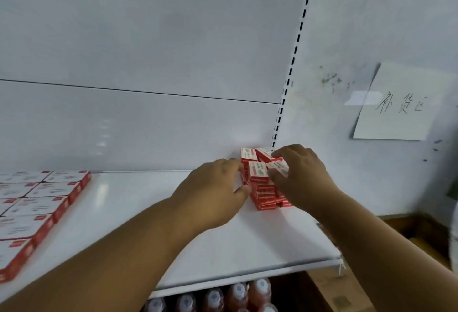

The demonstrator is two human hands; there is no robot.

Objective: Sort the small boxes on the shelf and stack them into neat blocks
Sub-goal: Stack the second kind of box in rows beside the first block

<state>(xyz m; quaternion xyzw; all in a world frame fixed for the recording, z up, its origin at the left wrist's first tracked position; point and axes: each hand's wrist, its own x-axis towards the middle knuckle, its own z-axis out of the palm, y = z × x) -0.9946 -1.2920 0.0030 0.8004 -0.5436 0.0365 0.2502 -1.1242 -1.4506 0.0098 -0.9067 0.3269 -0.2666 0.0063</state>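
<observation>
Several small red-and-white boxes stand in a stack [263, 194] at the back right corner of the white shelf [153, 212]. My left hand [213, 195] lies against the stack's left side, fingers and thumb touching it. My right hand [301, 175] is at the top right of the stack and pinches one small box [278, 166], held tilted above the top layer. Loose boxes [250, 155] lie askew on top at the back.
Larger flat red-and-white boxes [37, 202] lie in rows on the shelf's left side. A slotted upright [288, 83] runs up the back panel. A handwritten paper note [396, 103] hangs on the right wall. Red bottles [235, 297] stand under the shelf; cardboard cartons [347, 287] sit lower right.
</observation>
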